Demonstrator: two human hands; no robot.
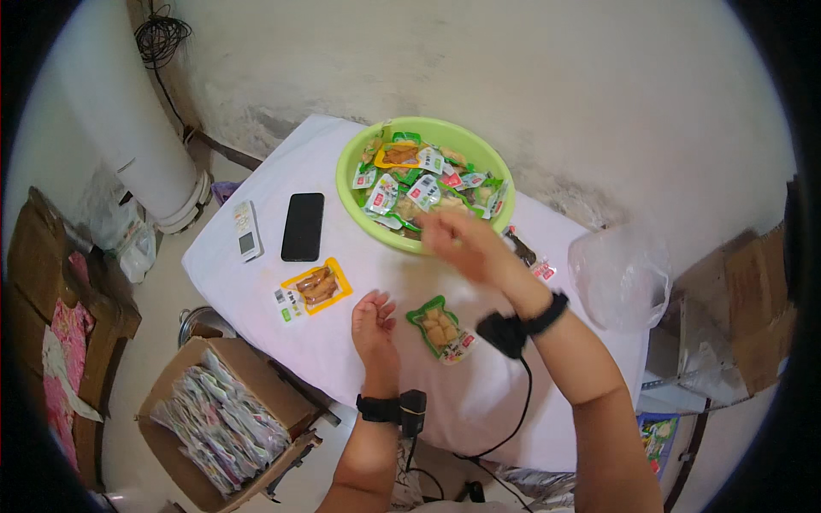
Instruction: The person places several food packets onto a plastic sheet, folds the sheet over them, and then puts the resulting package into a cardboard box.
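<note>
My right hand [463,245], blurred, reaches over the front rim of a light green plastic basin [361,226] heaped with sealed snack packets [424,191]. Its fingertips are at the packets, and whether they grip one I cannot tell. My left hand [375,327] is over the white-covered table, fingers loosely curled and apart, with nothing in it. To its right lies a green-edged packet of pale cubes [439,327]. A yellow-edged packet of brown pieces [316,286] lies to its left. A dark-filled packet [523,247] is partly hidden behind my right forearm.
A black smartphone [303,227] and a white remote control [246,231] lie on the left of the table [256,186]. A clear plastic bag [616,279] stands at the right. Below left, a cardboard box [250,372] holds several flat packages. Cables trail from both wrist straps.
</note>
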